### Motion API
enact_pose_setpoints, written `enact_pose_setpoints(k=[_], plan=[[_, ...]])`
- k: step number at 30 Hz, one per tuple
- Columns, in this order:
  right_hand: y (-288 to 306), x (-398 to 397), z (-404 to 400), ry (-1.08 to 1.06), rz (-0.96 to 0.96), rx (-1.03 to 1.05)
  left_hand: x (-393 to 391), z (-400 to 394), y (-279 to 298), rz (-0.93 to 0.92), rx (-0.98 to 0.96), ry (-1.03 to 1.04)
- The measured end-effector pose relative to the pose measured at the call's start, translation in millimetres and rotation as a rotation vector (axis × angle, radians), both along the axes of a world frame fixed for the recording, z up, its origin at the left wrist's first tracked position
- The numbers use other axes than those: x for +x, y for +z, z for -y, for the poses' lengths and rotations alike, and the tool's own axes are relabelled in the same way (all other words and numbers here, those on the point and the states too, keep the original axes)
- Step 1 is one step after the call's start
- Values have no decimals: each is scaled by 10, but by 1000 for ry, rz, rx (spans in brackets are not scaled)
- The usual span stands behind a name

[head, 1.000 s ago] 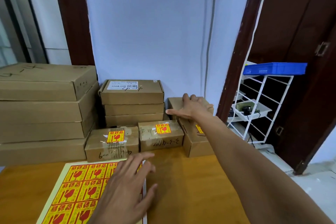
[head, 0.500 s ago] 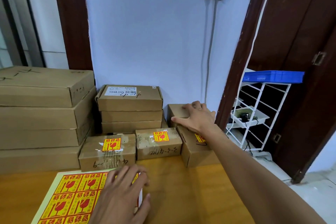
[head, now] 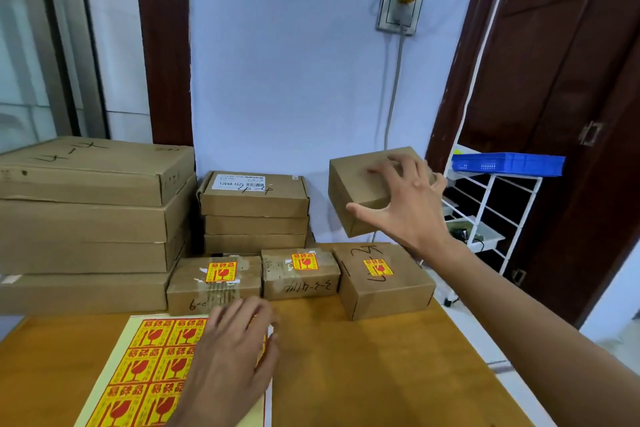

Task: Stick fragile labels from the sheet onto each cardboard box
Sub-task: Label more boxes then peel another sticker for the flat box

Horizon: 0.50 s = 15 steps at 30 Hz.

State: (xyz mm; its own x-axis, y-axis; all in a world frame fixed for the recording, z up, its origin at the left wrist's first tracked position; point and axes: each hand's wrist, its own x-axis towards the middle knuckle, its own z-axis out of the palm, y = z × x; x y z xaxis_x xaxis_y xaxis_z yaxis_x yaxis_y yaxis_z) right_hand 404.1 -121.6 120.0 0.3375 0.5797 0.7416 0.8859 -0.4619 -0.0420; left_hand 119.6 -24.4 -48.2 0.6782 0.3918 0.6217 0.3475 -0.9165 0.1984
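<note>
Brown plain cardboard box (head: 360,191) is in the air at 2 o'clock, gripped from above by the right hand (head: 408,208), fingers spread wide over its top and thumb on its front. Under it, three small brown boxes carry yellow-red fragile labels (head: 221,271). At 6 o'clock the left hand (head: 230,360) lies flat, fingers relaxed, on the yellow label sheet (head: 152,367) on the wooden table (head: 363,374).

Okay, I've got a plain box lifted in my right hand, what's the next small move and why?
Probably set the box down on the bare table in front of the three labelled boxes. Your right hand grips it in the air, no label shows on it, and your left hand rests on the label sheet, ready to peel one.
</note>
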Motion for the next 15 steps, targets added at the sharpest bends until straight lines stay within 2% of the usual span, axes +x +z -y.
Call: enact_pose_setpoints(k=[4, 8, 12, 15], plan=[[-50, -703, 505, 81, -78, 20, -18, 100, 260, 53, -14, 54], [-509, -1313, 958, 140, -151, 18, -257, 100, 562, 94, -58, 82], [-1060, -1587, 1102, 15, -185, -162, -818, -13, 578, -32, -78, 31], [-1226, -1660, 1112, -70, -256, -204, -1226, -129, 342, -169, -114, 50]])
